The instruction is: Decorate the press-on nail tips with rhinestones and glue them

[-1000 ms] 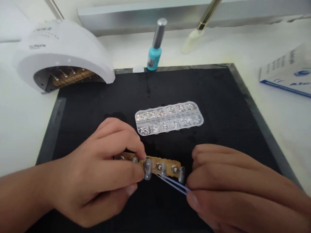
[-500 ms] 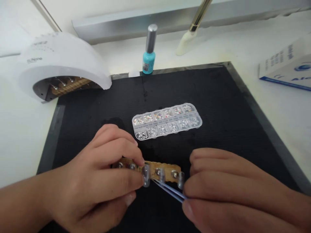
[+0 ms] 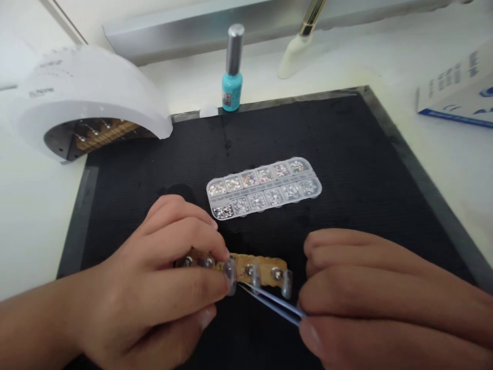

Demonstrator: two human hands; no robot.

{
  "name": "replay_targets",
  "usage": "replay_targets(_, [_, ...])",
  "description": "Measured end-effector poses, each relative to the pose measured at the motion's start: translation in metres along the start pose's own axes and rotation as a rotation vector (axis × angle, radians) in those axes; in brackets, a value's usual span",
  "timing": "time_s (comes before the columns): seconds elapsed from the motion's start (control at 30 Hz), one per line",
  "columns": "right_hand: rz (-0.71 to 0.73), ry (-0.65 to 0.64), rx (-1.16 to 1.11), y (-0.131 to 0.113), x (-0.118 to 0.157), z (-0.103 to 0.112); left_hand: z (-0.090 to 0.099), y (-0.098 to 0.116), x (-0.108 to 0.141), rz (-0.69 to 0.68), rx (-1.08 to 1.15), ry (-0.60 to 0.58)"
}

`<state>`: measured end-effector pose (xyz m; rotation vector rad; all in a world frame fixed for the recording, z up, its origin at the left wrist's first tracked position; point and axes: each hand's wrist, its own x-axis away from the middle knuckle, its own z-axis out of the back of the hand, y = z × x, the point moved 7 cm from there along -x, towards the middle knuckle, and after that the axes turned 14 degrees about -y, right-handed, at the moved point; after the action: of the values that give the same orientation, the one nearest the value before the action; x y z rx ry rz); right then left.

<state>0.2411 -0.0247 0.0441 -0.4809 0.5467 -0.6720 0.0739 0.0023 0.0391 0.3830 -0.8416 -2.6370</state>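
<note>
Between the thumb and fingers of my left hand (image 3: 165,282) is a clear nail tip (image 3: 230,277), in front of a wooden strip (image 3: 265,264) with small metal mounts. Two more nail tips stand along the strip's right part, one at its right end (image 3: 287,284). My right hand (image 3: 385,293) is closed on blue tweezers (image 3: 277,303). The tweezers' points are close to the lower right side of the pinched nail tip; whether they touch it or hold anything is too small to tell. My left fingers cover part of the strip.
A clear case of small gems (image 3: 264,188) lies on the black mat (image 3: 346,154). Behind it stand a turquoise polish bottle (image 3: 231,90) and a brush (image 3: 296,49). A white lamp (image 3: 127,87) with another wooden strip inside is back left, a white box (image 3: 458,87) back right.
My right hand has shifted slightly right, with the tweezers showing more of their length. The view has tilted a little. My left hand still pinches the nail tip.
</note>
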Motion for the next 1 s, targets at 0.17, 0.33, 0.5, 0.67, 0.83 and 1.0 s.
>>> replay_targets(0.17, [0.063,0.034,-0.272,0.011,-0.005,0.018,-0.003,0.002,-0.001,0.029,-0.051,-0.002])
replay_targets(0.33, [-0.124,0.037,-0.347,0.035,-0.002,0.022,-0.005,0.002,-0.001,0.063,-0.103,0.003])
replay_targets(0.5, [-0.130,0.062,-0.394,0.031,-0.005,0.023,-0.006,0.004,-0.002,0.042,-0.131,-0.004])
replay_targets(0.67, [-0.101,0.022,-0.417,0.023,-0.008,0.023,-0.007,0.007,-0.003,0.043,-0.149,-0.012])
replay_targets(0.83, [-0.102,-0.005,-0.395,0.025,-0.005,0.020,-0.008,0.007,-0.003,0.034,-0.157,-0.015])
replay_targets(1.0, [-0.113,0.007,-0.364,0.027,-0.009,0.022,-0.005,0.006,-0.001,0.028,-0.135,0.015])
